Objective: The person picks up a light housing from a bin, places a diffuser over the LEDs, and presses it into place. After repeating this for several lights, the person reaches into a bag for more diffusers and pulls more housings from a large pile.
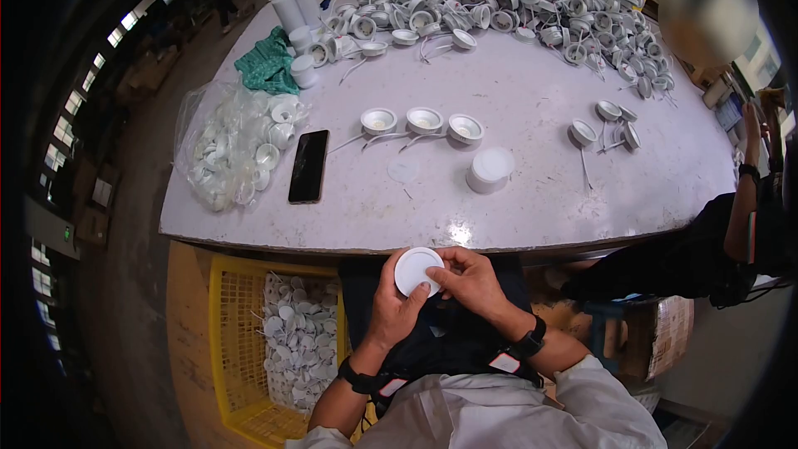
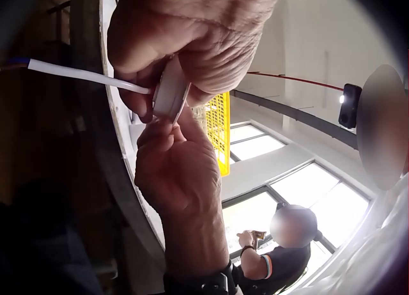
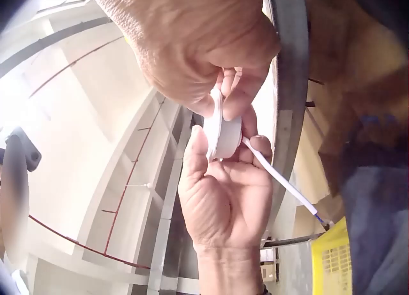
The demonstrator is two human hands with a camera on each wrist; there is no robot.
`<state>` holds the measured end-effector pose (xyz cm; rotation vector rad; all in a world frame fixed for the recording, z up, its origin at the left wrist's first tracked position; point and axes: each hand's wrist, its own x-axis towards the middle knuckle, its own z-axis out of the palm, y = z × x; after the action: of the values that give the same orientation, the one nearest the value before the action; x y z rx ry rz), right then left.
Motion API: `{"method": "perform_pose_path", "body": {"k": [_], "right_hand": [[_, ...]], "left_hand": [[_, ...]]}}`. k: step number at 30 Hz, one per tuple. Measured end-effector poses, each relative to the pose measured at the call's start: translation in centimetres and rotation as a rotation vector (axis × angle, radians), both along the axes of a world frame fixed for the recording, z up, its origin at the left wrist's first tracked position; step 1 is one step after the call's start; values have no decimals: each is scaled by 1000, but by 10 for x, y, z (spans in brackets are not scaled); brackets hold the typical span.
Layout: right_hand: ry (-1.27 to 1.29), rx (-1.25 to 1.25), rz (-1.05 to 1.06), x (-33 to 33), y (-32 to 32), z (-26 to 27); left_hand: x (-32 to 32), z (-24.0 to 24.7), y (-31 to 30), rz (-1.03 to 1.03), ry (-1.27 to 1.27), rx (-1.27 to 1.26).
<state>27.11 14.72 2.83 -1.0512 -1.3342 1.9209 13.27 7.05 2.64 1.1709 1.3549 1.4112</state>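
Both hands hold a round white downlight just in front of the table's near edge, its flat face turned up toward the head. My left hand grips its rim from the left, thumb on the front. From the right, my right hand pinches the rim, with its thumb lying on the face. Seen edge-on in the left wrist view, the downlight is thin-rimmed, and a white cable runs out of its back. The right wrist view shows that cable passing by the left hand's fingers.
Three downlights stand in a row beyond a stack of white discs. A phone and a plastic bag of white parts lie left. A large heap of downlights covers the back. Below left is a yellow crate.
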Motion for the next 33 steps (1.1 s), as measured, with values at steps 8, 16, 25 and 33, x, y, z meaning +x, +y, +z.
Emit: {"method": "perform_pose_path", "body": {"k": [8,16,25,33], "right_hand": [[-24,21,-21,-2,-1,-4],[39,60,-63,-2,-5,-6],[144,74,-62,-3,-10,-25],[-558,882,-671,84,98,-6]], "left_hand": [[2,0,1,57,70,12],[1,-3,4,44,-110,-55],[5,-26,7,225,-444,-124],[-79,-50,-33,640,-364,-59]]}}
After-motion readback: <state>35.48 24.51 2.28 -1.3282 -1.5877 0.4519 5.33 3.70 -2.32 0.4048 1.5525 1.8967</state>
